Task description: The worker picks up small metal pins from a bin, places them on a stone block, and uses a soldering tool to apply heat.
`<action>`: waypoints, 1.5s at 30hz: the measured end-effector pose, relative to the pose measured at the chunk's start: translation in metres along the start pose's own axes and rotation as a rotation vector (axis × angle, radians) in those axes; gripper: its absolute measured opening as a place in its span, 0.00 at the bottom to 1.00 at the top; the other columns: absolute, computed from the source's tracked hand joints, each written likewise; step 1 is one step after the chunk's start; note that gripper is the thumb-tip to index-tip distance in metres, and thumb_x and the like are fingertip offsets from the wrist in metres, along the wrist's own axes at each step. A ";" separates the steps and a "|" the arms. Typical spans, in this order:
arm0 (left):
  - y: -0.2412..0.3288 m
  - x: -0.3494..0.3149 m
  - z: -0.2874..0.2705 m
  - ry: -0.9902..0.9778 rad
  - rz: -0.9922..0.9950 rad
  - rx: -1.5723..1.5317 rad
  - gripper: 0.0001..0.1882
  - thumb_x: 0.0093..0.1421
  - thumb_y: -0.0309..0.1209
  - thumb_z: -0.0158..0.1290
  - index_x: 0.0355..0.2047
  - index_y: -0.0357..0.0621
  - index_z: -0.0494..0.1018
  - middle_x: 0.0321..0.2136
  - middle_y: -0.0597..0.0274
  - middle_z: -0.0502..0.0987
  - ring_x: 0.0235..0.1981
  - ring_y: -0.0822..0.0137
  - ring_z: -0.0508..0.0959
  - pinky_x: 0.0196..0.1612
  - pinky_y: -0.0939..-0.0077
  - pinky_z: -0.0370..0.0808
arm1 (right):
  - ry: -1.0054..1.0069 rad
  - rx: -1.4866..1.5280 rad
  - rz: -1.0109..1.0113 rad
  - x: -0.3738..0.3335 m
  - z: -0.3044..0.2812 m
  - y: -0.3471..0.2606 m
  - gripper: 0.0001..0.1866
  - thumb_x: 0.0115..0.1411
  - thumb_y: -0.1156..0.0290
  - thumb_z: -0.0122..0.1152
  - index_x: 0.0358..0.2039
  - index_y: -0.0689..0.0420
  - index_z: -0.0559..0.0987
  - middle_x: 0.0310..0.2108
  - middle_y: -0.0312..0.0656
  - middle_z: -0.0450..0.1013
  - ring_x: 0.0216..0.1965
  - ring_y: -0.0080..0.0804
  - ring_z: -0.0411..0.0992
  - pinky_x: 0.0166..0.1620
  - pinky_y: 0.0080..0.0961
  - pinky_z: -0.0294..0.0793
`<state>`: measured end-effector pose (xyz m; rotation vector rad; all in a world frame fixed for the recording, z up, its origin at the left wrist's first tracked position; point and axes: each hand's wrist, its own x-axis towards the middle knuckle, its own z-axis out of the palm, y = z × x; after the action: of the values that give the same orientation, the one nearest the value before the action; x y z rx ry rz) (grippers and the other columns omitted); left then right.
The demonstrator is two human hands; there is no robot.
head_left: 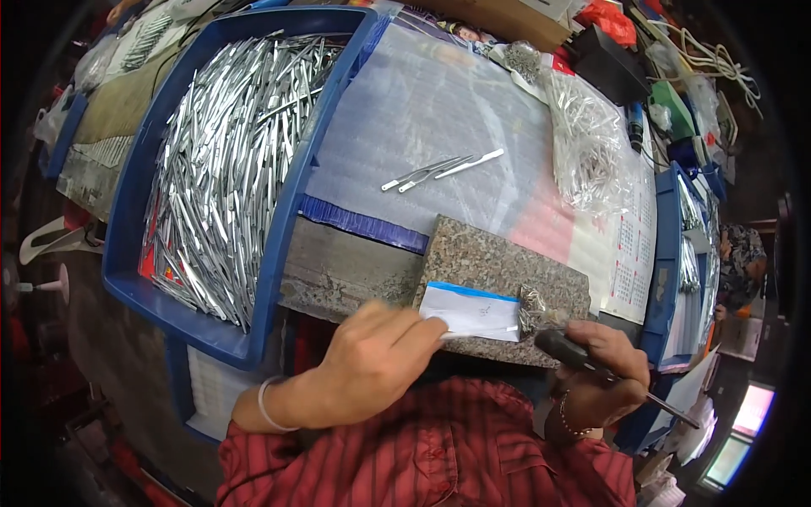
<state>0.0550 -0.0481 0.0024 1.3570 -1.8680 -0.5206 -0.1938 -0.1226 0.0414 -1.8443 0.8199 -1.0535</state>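
My right hand (604, 372) is wrapped round a screwdriver with a dark handle (564, 348). Its metal shaft points down and to the right, away from the granite slab (498, 253). My left hand (376, 359), slightly blurred, is closed with its fingertips at the slab's front left edge, by a white paper with a blue top edge (469, 308). A thin pale strip shows at those fingertips; I cannot make out what it is. Beside the paper, near the screwdriver handle, lies a small heap of tiny metal pins (534, 306).
On the left stands a blue bin (287, 194) full of slender silver metal strips (228, 160). Several loose strips (443, 171) lie on the plastic-covered table (405, 101). A clear bag of small parts (587, 152) sits at the right, with a blue tray (667, 279) beyond.
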 end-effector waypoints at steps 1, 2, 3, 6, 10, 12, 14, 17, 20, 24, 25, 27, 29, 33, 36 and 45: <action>-0.009 0.007 0.011 0.087 0.110 0.060 0.10 0.50 0.24 0.55 0.34 0.41 0.73 0.26 0.63 0.68 0.28 0.63 0.70 0.33 0.69 0.64 | -0.027 -0.026 -0.013 0.000 -0.002 -0.004 0.35 0.69 0.43 0.31 0.39 0.63 0.77 0.37 0.62 0.77 0.31 0.47 0.79 0.24 0.30 0.79; -0.015 0.011 0.016 0.074 0.132 0.127 0.09 0.50 0.26 0.54 0.34 0.41 0.73 0.26 0.63 0.67 0.29 0.64 0.70 0.33 0.69 0.63 | -0.074 -0.076 0.027 0.001 0.002 -0.002 0.27 0.69 0.48 0.40 0.40 0.62 0.77 0.36 0.63 0.77 0.30 0.47 0.79 0.25 0.28 0.78; -0.019 0.014 0.020 0.062 0.153 0.194 0.09 0.50 0.27 0.53 0.33 0.41 0.72 0.26 0.64 0.67 0.30 0.66 0.70 0.34 0.70 0.63 | -0.095 -0.082 0.021 0.004 0.007 -0.005 0.23 0.67 0.53 0.44 0.39 0.61 0.77 0.36 0.62 0.77 0.27 0.45 0.79 0.25 0.28 0.77; -0.028 0.013 0.025 0.031 0.210 0.261 0.09 0.50 0.28 0.52 0.33 0.41 0.73 0.26 0.64 0.66 0.29 0.67 0.69 0.34 0.71 0.62 | -0.040 -0.144 -0.307 0.003 0.006 -0.012 0.13 0.61 0.69 0.52 0.41 0.63 0.77 0.41 0.54 0.78 0.25 0.42 0.78 0.26 0.28 0.77; -0.027 0.010 0.024 0.025 0.256 0.297 0.08 0.50 0.28 0.52 0.32 0.42 0.72 0.25 0.64 0.65 0.29 0.67 0.69 0.35 0.71 0.62 | -0.501 -0.433 -0.113 0.037 0.037 -0.002 0.10 0.61 0.68 0.58 0.36 0.62 0.75 0.34 0.49 0.77 0.27 0.41 0.77 0.26 0.28 0.75; -0.029 0.016 0.021 0.020 0.236 0.297 0.07 0.50 0.28 0.52 0.31 0.42 0.71 0.25 0.64 0.64 0.29 0.66 0.68 0.35 0.70 0.62 | -0.468 -0.314 -0.138 0.039 0.041 0.022 0.10 0.63 0.66 0.57 0.35 0.61 0.74 0.34 0.49 0.76 0.28 0.43 0.77 0.27 0.29 0.76; -0.031 0.012 0.016 0.029 0.182 0.231 0.06 0.50 0.27 0.52 0.30 0.43 0.70 0.25 0.64 0.64 0.29 0.64 0.68 0.35 0.69 0.62 | -0.446 -0.250 -0.022 0.034 0.040 0.020 0.12 0.66 0.64 0.53 0.35 0.61 0.75 0.35 0.49 0.76 0.29 0.42 0.78 0.28 0.29 0.76; -0.037 0.002 0.008 0.014 0.110 0.213 0.06 0.50 0.27 0.52 0.30 0.43 0.69 0.25 0.63 0.64 0.29 0.63 0.68 0.34 0.69 0.62 | -0.464 -0.267 -0.004 0.036 0.043 0.010 0.19 0.68 0.58 0.47 0.36 0.63 0.76 0.35 0.49 0.77 0.25 0.36 0.77 0.27 0.26 0.76; -0.035 0.007 0.009 0.031 0.123 0.178 0.04 0.50 0.26 0.51 0.28 0.44 0.68 0.25 0.61 0.65 0.28 0.62 0.68 0.34 0.68 0.62 | -0.313 -0.137 -0.108 0.029 0.047 -0.013 0.19 0.69 0.59 0.44 0.39 0.62 0.77 0.35 0.47 0.78 0.22 0.35 0.77 0.27 0.28 0.76; -0.036 0.003 0.004 0.009 0.113 0.204 0.04 0.49 0.26 0.51 0.27 0.44 0.68 0.24 0.61 0.64 0.28 0.62 0.68 0.34 0.68 0.62 | -0.480 -0.306 -0.254 0.047 0.078 0.016 0.10 0.56 0.69 0.63 0.35 0.59 0.74 0.28 0.44 0.74 0.24 0.41 0.74 0.25 0.31 0.72; -0.036 0.003 0.004 0.015 0.113 0.208 0.04 0.49 0.26 0.51 0.27 0.44 0.68 0.24 0.61 0.64 0.28 0.62 0.68 0.34 0.68 0.62 | -0.483 -0.304 -0.193 0.047 0.078 0.016 0.11 0.57 0.67 0.63 0.35 0.59 0.74 0.29 0.44 0.74 0.25 0.42 0.75 0.25 0.32 0.73; -0.036 0.002 0.007 0.008 0.108 0.245 0.04 0.49 0.26 0.51 0.26 0.44 0.68 0.24 0.62 0.64 0.28 0.62 0.68 0.34 0.68 0.62 | -0.512 -0.235 0.009 0.046 0.071 0.008 0.12 0.60 0.64 0.61 0.37 0.60 0.75 0.33 0.46 0.76 0.28 0.43 0.76 0.29 0.31 0.76; -0.036 0.003 0.007 0.012 0.122 0.253 0.04 0.48 0.26 0.51 0.26 0.44 0.68 0.24 0.62 0.64 0.28 0.63 0.68 0.34 0.68 0.62 | -0.383 -0.158 0.072 0.035 0.058 0.011 0.14 0.65 0.61 0.56 0.39 0.61 0.76 0.36 0.49 0.77 0.29 0.44 0.77 0.31 0.29 0.77; -0.032 0.002 0.006 0.015 0.139 0.269 0.04 0.48 0.25 0.52 0.26 0.44 0.68 0.24 0.62 0.64 0.27 0.63 0.68 0.34 0.69 0.62 | -0.148 -0.125 0.072 0.018 0.029 0.000 0.28 0.69 0.50 0.42 0.36 0.66 0.77 0.40 0.52 0.78 0.22 0.26 0.75 0.26 0.20 0.75; -0.034 0.003 0.004 0.013 0.150 0.291 0.05 0.48 0.25 0.52 0.26 0.44 0.68 0.23 0.62 0.64 0.27 0.64 0.68 0.34 0.69 0.62 | -0.047 -0.119 0.069 0.009 0.020 0.000 0.29 0.69 0.50 0.42 0.36 0.67 0.77 0.40 0.54 0.77 0.22 0.27 0.74 0.25 0.18 0.74; -0.025 0.009 0.004 -0.038 0.147 0.294 0.06 0.51 0.25 0.55 0.28 0.45 0.69 0.24 0.63 0.66 0.28 0.64 0.69 0.35 0.68 0.61 | -0.340 -0.632 -0.025 0.015 0.017 0.005 0.22 0.69 0.55 0.43 0.36 0.60 0.79 0.29 0.53 0.76 0.28 0.42 0.77 0.30 0.32 0.76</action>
<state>0.0661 -0.0656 -0.0147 1.3877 -2.1186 -0.2034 -0.1726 -0.1313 0.0370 -2.4747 0.9913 -0.4858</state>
